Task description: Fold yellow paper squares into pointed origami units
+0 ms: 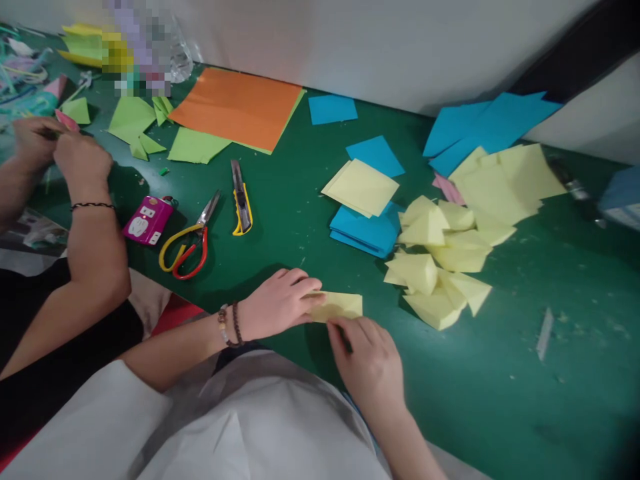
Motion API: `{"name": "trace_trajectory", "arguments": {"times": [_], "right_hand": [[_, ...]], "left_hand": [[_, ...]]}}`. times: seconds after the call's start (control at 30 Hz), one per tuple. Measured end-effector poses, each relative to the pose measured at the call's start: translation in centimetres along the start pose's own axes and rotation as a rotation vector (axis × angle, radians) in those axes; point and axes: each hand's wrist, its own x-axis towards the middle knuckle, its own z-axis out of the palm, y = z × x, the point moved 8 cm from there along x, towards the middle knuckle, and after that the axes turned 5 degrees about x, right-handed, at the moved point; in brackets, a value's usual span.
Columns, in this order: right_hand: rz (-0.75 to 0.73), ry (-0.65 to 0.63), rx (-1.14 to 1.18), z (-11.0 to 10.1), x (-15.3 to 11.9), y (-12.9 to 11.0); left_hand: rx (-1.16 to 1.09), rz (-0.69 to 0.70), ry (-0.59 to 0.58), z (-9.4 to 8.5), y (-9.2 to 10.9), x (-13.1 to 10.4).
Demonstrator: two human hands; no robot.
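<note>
A small pale yellow sheet of paper (344, 305), seemingly folded into a rectangle, lies between my hands near the table's front edge. Its left end is under the fingers of my left hand (277, 301), which grips it there. With thumb and fingertips, my right hand (373, 357) pinches the lower right edge. Folded yellow paper pieces (440, 250) are heaped to the right. Beyond my hands lie a stack of folded blue paper (363, 233) and a few yellow squares (363, 187).
Yellow-handled scissors (187, 243), a box cutter (242, 200) and a purple socket block (149, 220) lie to the left. An orange sheet (240, 107) and blue sheets (490, 130) are near the wall. At far left, a co-worker's hands (83, 160) hold something pink.
</note>
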Motion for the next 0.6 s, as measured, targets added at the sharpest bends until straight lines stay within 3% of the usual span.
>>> {"name": "trace_trajectory", "arguments": {"times": [0.13, 0.27, 0.6], "right_hand": [[0.042, -0.052, -0.102, 0.7, 0.4, 0.0], [0.097, -0.059, -0.198, -0.2, -0.2, 1.6], [0.222, 0.041, 0.011, -2.2, -1.0, 5.5]], "left_hand": [[-0.010, 0.004, -0.001, 0.1, -0.2, -0.2], [-0.013, 0.016, 0.011, 0.1, -0.3, -0.3], [-0.037, 0.044, 0.056, 0.3, -0.3, -0.6]]}}
